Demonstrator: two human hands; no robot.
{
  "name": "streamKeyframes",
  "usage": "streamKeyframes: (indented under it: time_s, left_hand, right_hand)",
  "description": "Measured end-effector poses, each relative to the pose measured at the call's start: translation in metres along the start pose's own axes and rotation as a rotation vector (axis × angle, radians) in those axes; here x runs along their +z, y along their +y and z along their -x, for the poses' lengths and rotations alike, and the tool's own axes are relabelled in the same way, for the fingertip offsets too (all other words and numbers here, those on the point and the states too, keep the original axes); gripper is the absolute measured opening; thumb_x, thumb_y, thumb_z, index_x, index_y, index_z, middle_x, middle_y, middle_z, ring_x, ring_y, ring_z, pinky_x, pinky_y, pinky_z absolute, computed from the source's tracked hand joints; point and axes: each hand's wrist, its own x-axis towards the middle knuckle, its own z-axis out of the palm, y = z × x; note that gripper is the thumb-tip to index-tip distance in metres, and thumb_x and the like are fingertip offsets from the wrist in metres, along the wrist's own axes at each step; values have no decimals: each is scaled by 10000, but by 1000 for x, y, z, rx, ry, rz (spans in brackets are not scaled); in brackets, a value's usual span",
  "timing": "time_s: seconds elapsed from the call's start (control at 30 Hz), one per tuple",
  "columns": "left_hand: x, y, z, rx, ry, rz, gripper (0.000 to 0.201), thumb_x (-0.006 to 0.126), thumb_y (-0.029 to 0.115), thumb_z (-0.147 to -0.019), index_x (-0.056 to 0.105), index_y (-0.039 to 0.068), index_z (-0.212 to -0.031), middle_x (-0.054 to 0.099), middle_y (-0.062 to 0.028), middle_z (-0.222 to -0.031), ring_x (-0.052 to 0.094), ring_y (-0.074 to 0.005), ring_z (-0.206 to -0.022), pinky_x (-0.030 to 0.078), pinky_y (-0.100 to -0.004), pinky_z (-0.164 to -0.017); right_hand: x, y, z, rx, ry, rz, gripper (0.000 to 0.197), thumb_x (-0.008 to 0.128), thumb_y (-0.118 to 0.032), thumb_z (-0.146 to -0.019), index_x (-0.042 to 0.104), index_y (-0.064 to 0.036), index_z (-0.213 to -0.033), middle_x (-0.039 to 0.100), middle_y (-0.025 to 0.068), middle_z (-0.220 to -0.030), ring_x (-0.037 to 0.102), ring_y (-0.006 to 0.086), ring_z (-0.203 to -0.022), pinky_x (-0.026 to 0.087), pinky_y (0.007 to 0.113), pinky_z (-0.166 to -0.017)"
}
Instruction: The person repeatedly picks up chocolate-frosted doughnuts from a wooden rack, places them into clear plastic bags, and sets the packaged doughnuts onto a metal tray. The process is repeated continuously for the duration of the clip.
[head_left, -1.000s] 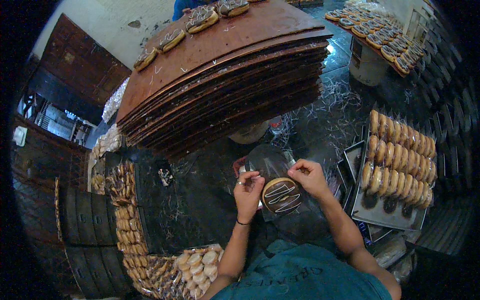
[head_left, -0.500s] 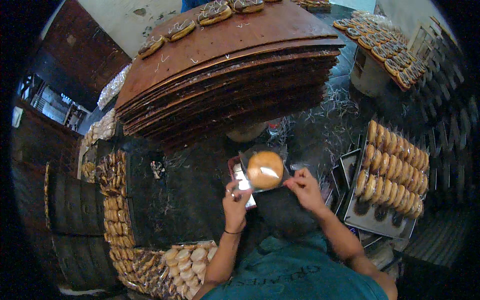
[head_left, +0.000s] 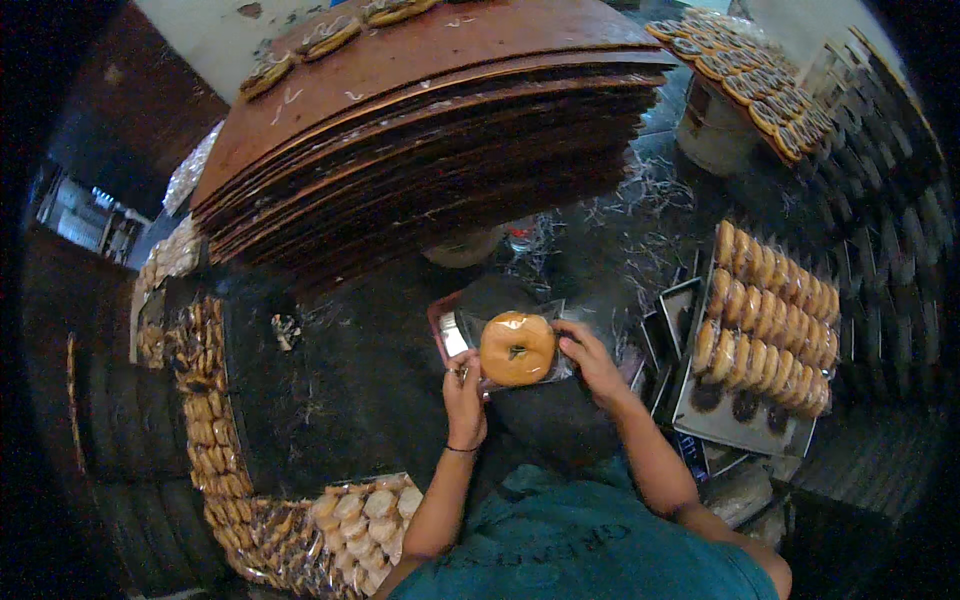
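Observation:
A ring donut [head_left: 516, 333] in a clear plastic bag [head_left: 562, 372] is in front of me, its hole turned upward. My left hand [head_left: 463, 402] pinches the bag at its left side, thumb and fingers together. My right hand [head_left: 592, 365] is closed on the bag's right edge, beside the donut. Partly hidden behind the donut and my left hand is a reddish box [head_left: 440, 308] with something white in it. A dark band circles my left wrist.
Bagged donuts stand in rows on a metal tray [head_left: 735, 428] at right. Ahead rises a stack of brown boards [head_left: 430, 60] with glazed pastries on top. More ring donuts cover a board [head_left: 765, 95] at far right. Wrapped pastries [head_left: 210, 430] line the left; pale ones [head_left: 360, 525] lie nearer.
The donut's hole now shows where a smooth, unbroken face showed before. My right fingers have shifted up along the bag's edge. The whole view has swung slightly.

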Motion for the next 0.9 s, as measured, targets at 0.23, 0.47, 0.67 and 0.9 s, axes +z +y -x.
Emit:
streamKeyframes:
  time_s: [0.23,0.47,0.67,0.9]
  left_hand:
    - [23,25,23,194,-502,-350,249,494,172,-925,571,-10,-1076,580,-67,-980,572,-143,-850,455,-267,-783]
    - [-4,63,-25,329,-589,-439,296,494,225,-921,572,-21,-1067,600,-101,-972,584,-180,-901,451,-305,-829]
    - [-27,59,-91,219,-327,-423,266,491,141,-923,546,-24,-1124,590,-92,-1044,577,-144,-915,453,-271,-839]
    - [-44,53,-93,173,-350,-456,295,528,167,-908,543,-10,-1143,580,-73,-1072,562,-136,-952,434,-258,-832]
  right_hand:
    - [-40,-31,36,164,-240,-771,771,741,-181,-725,283,-58,-1333,457,89,-1267,436,226,-1196,346,366,-1014]
    - [-110,-37,156,92,493,-626,744,733,-132,-722,311,-58,-1330,454,93,-1288,464,239,-1182,381,393,-997]
    - [-129,-10,202,175,890,704,650,676,-127,-745,347,-11,-1293,552,206,-1148,568,324,-1035,443,388,-897]
    - [-121,-15,178,335,713,913,661,633,-153,-755,321,2,-1317,561,283,-1062,554,436,-961,450,456,-835]
